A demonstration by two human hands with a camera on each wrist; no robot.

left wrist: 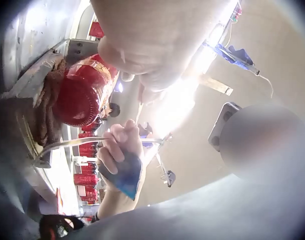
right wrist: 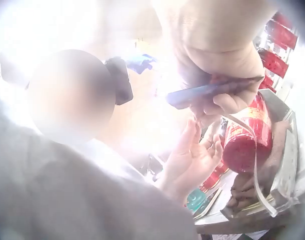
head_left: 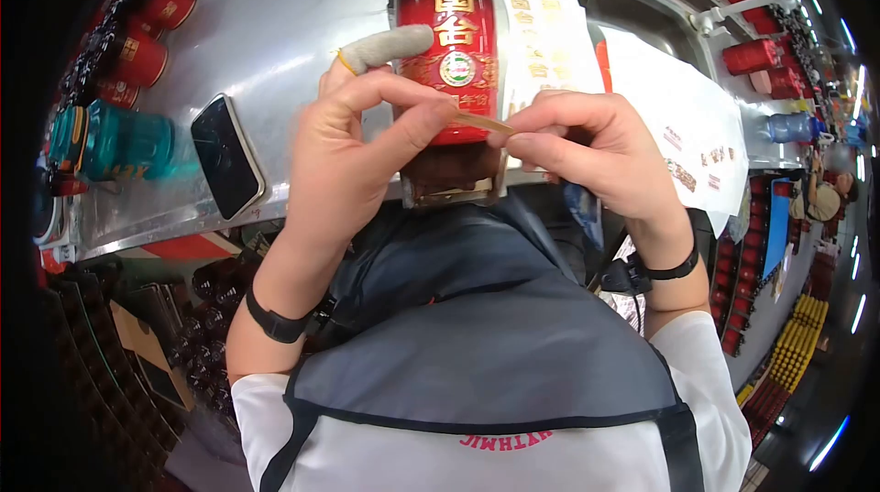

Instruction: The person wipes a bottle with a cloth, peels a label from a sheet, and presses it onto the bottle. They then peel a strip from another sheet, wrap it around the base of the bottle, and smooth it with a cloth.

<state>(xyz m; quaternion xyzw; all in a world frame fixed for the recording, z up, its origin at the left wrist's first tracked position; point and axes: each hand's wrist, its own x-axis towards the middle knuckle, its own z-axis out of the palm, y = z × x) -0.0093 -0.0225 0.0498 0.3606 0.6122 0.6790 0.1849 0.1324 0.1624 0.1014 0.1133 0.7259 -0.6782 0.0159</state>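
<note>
Above a red bottle [head_left: 449,61] with gold lettering, a short tan strip [head_left: 481,122] spans the two hands. The left hand [head_left: 353,139] pinches one end between thumb and finger; a grey cover with a yellow band is on one of its raised fingers. At the other end, the right hand [head_left: 600,153] pinches the strip. Curled fingers of the right hand also hold a flat blue pointed piece [left wrist: 125,177], seen as a blue-grey blade shape [right wrist: 197,95] in the right wrist view. A long pale band [right wrist: 255,165] hangs beside that hand.
A phone [head_left: 227,158] and a teal bottle [head_left: 128,142] are on the metal table [head_left: 266,6] at left. Sheets with gold labels [head_left: 550,38] and white papers [head_left: 678,107] lie at right. Red containers [head_left: 137,57] stand along the far left.
</note>
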